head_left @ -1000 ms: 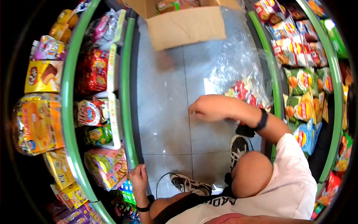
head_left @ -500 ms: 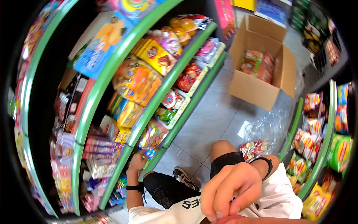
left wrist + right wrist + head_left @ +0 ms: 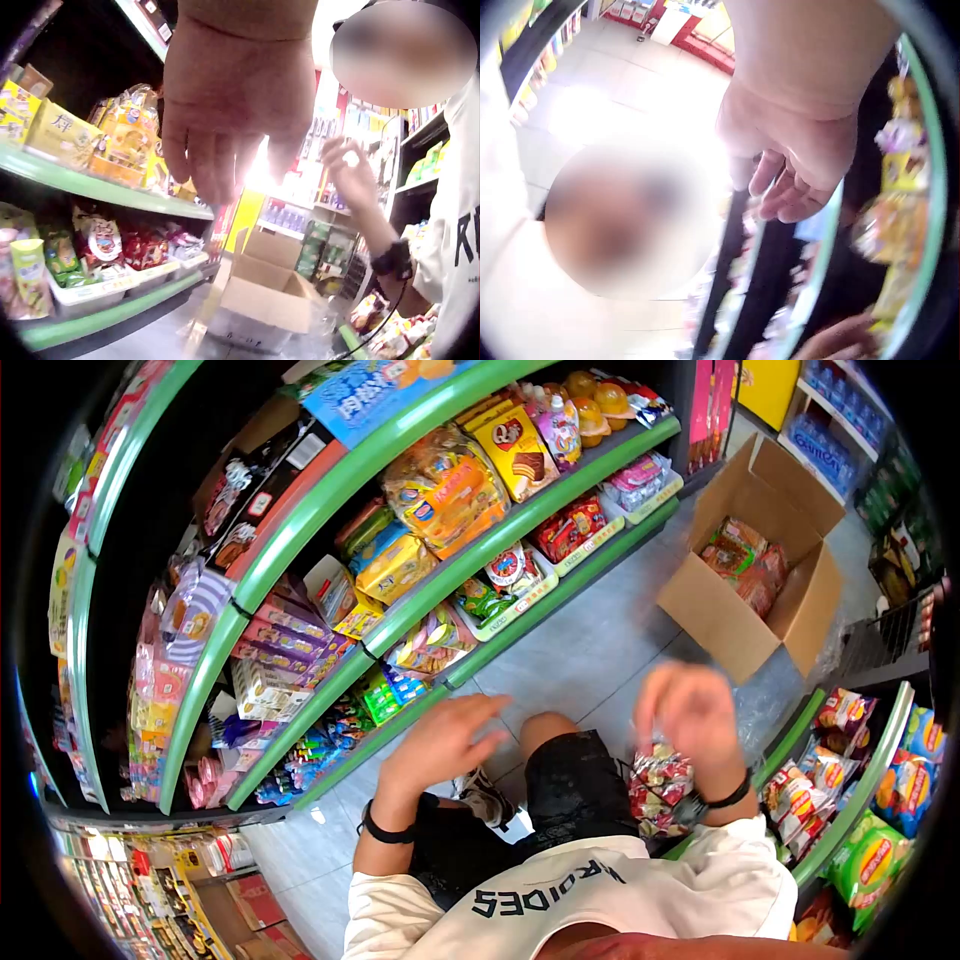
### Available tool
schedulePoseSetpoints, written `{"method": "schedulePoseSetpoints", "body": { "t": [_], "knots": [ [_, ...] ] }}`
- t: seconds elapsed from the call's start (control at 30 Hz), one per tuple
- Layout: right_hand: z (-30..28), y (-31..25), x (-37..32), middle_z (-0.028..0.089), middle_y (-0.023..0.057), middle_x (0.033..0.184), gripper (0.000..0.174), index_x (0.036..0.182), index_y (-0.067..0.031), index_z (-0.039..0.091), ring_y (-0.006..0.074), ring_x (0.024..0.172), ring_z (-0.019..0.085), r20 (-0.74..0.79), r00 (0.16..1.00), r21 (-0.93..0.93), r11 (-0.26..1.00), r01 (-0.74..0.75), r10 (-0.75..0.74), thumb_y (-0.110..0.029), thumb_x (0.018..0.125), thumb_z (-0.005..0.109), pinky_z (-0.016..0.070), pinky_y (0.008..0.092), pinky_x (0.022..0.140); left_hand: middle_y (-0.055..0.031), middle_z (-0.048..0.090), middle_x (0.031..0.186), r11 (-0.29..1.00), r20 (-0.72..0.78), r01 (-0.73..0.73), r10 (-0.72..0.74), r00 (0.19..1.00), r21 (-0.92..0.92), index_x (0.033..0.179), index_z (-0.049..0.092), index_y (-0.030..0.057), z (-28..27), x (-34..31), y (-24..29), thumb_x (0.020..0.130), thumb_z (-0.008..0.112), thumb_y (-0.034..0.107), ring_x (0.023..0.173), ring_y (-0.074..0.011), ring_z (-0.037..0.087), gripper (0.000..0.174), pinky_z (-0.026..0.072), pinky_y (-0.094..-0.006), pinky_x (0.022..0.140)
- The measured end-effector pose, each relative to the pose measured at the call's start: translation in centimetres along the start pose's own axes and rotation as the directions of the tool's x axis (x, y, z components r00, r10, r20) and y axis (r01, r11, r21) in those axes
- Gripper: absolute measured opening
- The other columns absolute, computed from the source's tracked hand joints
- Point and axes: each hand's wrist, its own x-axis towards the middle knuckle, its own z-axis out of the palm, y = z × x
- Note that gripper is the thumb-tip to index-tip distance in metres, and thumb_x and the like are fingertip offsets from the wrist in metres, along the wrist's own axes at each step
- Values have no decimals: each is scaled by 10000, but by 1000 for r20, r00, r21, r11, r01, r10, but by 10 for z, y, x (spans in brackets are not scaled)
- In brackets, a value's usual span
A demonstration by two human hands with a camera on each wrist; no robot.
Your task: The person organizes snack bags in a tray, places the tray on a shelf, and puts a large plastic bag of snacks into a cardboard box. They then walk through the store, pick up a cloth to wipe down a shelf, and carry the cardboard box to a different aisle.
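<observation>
In the head view the left hand [image 3: 445, 742] hangs in the air before the lower shelf edge, its fingers loosely extended and nothing in them. The right hand [image 3: 692, 720], blurred and empty, is raised in front of the body, above red-and-white packets [image 3: 660, 790] beside the knee. The left wrist view shows the left hand [image 3: 236, 112] from close by, fingers pointing down, with the right hand [image 3: 351, 178] apart from it, fingers bent. Loosely curled and empty, the right hand [image 3: 791, 146] fills the upper part of the right wrist view.
A cardboard box [image 3: 735, 650] with flaps up holds several packaged items [image 3: 745, 565]. Green-edged shelves [image 3: 500, 545] of snacks run along the left. Chip bags [image 3: 870, 860] fill shelves at the right. Clear plastic [image 3: 770, 700] lies near the box.
The head view has swung round, bringing more of the left shelves into sight. The left hand has risen from beside the low shelf; the right hand has moved away from the chest.
</observation>
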Motion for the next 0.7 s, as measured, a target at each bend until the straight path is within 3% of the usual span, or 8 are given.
{"method": "schedulePoseSetpoints", "body": {
  "t": [0.07,0.13,0.2,0.33,0.4,0.57,0.63,0.7],
  "knots": [
    [-84,-2,9,599,102,995,268,1000,1,587,191,892,572,-233,970,-737,664,-128,-71,-178,809,645,466,314,798,-158,615,961,999,44,-34,33,998,12,1126,553,29,5,3,10,844,598,205,874,-339,589,336,473,-413,759],
    [-200,0,-8,580,158,1068,420,1091,-2,556,303,1005,549,-415,858,-907,61,-417,-302,-200,745,691,435,385,874,-141,615,928,971,42,-207,213,976,-120,1169,539,34,13,7,14,863,584,233,858,-303,601,368,474,-379,757],
    [-265,-21,-21,471,214,1292,668,1301,-32,434,363,1204,432,-572,757,-566,-516,-643,-316,-296,742,689,352,417,1002,-139,615,928,945,-97,-297,286,953,-133,1160,534,34,37,10,2,883,553,254,846,-308,596,354,470,-382,758],
    [-435,11,-111,233,190,1458,1008,1458,-126,83,438,1293,282,-723,617,-264,-700,-663,-312,-332,705,719,285,492,1058,-132,617,915,954,-74,-204,192,979,-221,1117,546,23,69,6,-19,880,557,247,838,-300,599,326,471,-384,740],
    [-364,18,-89,219,194,1455,1019,1460,-135,57,438,1300,260,-751,574,-228,-687,-690,-327,-286,702,721,269,500,1068,-127,622,906,875,86,-59,114,990,-481,1085,551,12,84,3,-35,869,566,244,828,-285,603,317,471,-385,719],
    [-370,18,-80,200,227,1458,988,1463,-112,51,454,1310,230,-775,560,-184,-744,-642,-291,-250,707,670,224,482,1092,-126,622,884,918,57,-30,57,997,-395,1072,554,9,91,-13,-43,850,586,239,823,-281,606,322,467,-387,704],
    [-350,24,-70,194,223,1469,995,1446,-36,114,440,1318,234,-789,592,-209,-834,-511,-165,-373,704,685,279,503,1053,-129,620,889,896,3,-73,82,997,-439,1080,552,10,89,-21,-45,841,585,235,836,-303,605,330,467,-409,721],
    [-288,70,-87,340,236,1402,722,1357,-23,369,408,1250,368,-241,968,-600,-794,-96,65,-303,762,666,314,490,1025,-134,621,895,932,-40,-81,71,997,-354,1087,552,11,84,-25,-46,833,585,234,849,-317,603,339,466,-419,738]
  ]
}}
